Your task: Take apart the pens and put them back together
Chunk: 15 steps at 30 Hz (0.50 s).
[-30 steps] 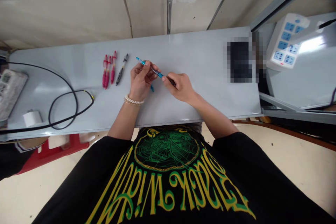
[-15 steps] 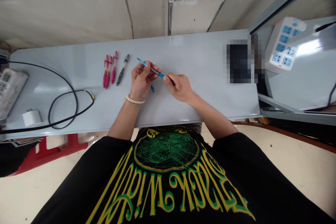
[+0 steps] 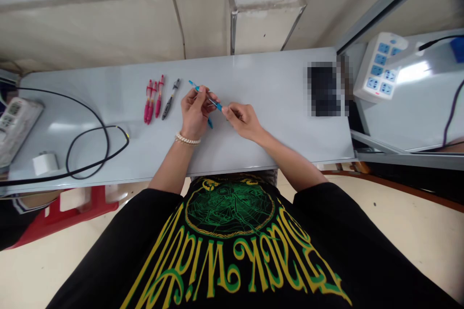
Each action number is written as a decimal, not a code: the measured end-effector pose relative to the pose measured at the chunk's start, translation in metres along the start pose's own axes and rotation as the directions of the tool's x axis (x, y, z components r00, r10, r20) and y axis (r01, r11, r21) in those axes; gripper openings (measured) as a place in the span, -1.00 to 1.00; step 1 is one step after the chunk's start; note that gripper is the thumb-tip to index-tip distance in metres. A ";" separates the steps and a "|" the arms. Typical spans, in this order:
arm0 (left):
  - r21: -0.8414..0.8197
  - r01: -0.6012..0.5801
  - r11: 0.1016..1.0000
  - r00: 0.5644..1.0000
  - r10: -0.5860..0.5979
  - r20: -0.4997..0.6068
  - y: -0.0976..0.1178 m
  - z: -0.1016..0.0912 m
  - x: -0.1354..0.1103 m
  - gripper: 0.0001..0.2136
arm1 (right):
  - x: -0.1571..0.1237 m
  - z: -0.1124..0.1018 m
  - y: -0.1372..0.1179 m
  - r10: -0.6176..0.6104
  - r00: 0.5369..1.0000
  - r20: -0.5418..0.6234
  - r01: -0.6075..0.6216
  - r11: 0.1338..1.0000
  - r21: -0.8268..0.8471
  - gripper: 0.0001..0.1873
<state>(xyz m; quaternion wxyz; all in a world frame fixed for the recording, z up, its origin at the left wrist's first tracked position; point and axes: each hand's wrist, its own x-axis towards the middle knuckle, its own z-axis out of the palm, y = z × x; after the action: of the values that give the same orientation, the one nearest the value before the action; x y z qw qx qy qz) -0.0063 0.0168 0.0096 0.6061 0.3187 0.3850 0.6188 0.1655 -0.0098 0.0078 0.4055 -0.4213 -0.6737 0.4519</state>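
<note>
Both hands meet over the middle of a grey table (image 3: 275, 87). My left hand (image 3: 195, 113) is closed around a blue pen (image 3: 203, 94) that slants up to the left. At the pen's near end my right hand (image 3: 242, 119) pinches it with thumb and forefinger. A small blue piece (image 3: 210, 123) shows just under my left hand. To the left lie three pink pens (image 3: 152, 100) side by side and a dark grey pen (image 3: 170, 99).
A black cable (image 3: 90, 140) loops over the table's left part, beside a white plug (image 3: 44, 162) and a power strip (image 3: 14, 120). A dark pixelated object (image 3: 322, 89) lies at the right. Another white power strip (image 3: 379, 67) sits on the neighbouring surface. A red stool (image 3: 65, 212) stands below.
The hands have kept their grip on the blue pen and barely shifted. The camera view has drifted slightly, moving the right-side objects leftward.
</note>
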 end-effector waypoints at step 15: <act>0.566 -0.131 0.814 0.960 0.246 -0.133 0.041 -0.080 -0.050 -0.73 | 0.005 0.008 0.023 0.026 0.999 0.024 -0.018 0.958 -0.287 -0.61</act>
<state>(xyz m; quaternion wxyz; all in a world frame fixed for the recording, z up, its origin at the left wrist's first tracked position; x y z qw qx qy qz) -0.0921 -0.0392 0.0084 0.3818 0.4527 0.5723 0.5673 0.1614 -0.0021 -0.0154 0.3256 -0.4768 -0.7328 0.3600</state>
